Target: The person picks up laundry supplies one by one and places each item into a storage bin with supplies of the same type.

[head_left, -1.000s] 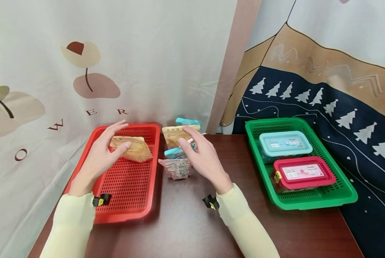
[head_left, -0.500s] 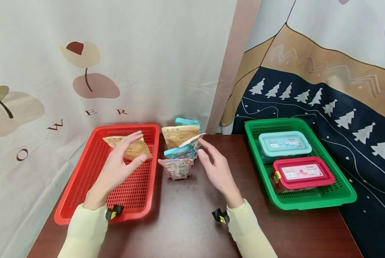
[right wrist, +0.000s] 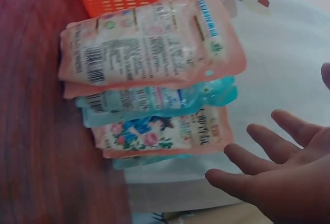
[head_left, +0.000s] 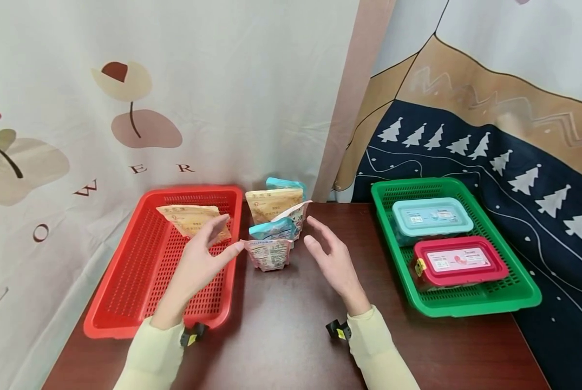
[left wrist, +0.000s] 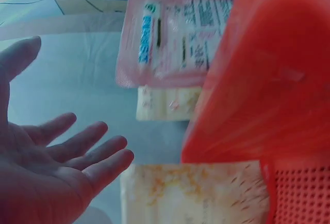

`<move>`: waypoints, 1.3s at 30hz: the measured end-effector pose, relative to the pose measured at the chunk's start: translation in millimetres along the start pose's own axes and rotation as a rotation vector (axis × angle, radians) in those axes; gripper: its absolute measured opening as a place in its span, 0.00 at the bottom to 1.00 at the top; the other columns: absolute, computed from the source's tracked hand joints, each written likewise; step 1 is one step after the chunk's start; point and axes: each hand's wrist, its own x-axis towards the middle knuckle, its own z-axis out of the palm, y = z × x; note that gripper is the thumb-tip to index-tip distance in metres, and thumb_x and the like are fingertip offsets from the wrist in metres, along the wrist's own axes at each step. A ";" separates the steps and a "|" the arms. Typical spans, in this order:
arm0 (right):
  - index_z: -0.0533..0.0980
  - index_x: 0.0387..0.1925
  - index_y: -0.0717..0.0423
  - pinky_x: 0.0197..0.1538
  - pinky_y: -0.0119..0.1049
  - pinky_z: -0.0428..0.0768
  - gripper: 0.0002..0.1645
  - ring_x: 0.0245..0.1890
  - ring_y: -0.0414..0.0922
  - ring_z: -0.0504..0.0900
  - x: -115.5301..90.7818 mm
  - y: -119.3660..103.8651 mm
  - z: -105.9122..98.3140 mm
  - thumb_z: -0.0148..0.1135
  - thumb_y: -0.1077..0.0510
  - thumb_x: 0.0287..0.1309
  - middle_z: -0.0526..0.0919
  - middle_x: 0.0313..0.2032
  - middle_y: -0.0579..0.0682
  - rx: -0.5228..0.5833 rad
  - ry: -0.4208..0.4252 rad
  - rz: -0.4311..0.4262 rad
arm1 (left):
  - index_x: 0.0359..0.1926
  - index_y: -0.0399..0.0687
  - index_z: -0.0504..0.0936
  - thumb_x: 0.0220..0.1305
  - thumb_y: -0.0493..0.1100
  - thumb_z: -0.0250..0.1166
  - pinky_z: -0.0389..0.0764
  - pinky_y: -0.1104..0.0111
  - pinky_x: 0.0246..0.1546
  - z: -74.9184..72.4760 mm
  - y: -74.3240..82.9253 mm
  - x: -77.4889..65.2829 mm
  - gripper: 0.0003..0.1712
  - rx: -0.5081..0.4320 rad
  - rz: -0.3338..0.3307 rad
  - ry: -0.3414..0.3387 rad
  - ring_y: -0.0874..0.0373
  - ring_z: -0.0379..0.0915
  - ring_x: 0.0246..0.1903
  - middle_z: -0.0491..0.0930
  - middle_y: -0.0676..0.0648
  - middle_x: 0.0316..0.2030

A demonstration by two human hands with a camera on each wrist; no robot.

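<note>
Pink pouch [head_left: 268,255] stands upright on the worktop [head_left: 281,336], foremost in a close row of pouches [head_left: 271,230] — apparently its base carries it. Your left hand [head_left: 198,265] and right hand [head_left: 335,265] flank it, fingers spread, gripping nothing — spaced, I judge, to clear the row. One tan pouch [head_left: 187,218] leans inside the red basket [head_left: 146,271], probably propped by its wall.

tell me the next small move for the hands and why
Probably bring the left hand and right hand inward onto the sides of the pink packet: they flank it, open and holding nothing, and it stands in front of the nearer blue-topped packet.
</note>
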 end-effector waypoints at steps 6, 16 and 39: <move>0.70 0.74 0.36 0.72 0.63 0.63 0.38 0.75 0.46 0.64 1.2 10.3 3.7 0.65 0.35 0.66 0.70 0.73 0.38 -0.004 -0.038 0.058 | 0.76 0.47 0.65 0.65 0.59 0.72 0.66 0.47 0.71 16.2 -1.4 -4.4 0.45 -0.054 -0.033 0.012 0.45 0.64 0.73 0.69 0.44 0.73; 0.72 0.72 0.39 0.70 0.64 0.66 0.37 0.73 0.48 0.69 6.3 22.9 14.2 0.73 0.46 0.63 0.73 0.70 0.42 0.087 -0.100 0.030 | 0.74 0.46 0.67 0.64 0.50 0.74 0.65 0.47 0.71 37.1 3.7 -6.6 0.42 -0.104 -0.077 0.037 0.43 0.64 0.72 0.71 0.41 0.71; 0.80 0.64 0.51 0.66 0.63 0.72 0.29 0.65 0.54 0.77 18.0 32.9 36.3 0.75 0.51 0.62 0.82 0.62 0.47 0.188 -0.101 -0.043 | 0.66 0.38 0.76 0.68 0.35 0.70 0.65 0.52 0.72 56.4 -10.4 3.6 0.27 -0.434 -0.130 0.127 0.42 0.70 0.68 0.77 0.35 0.63</move>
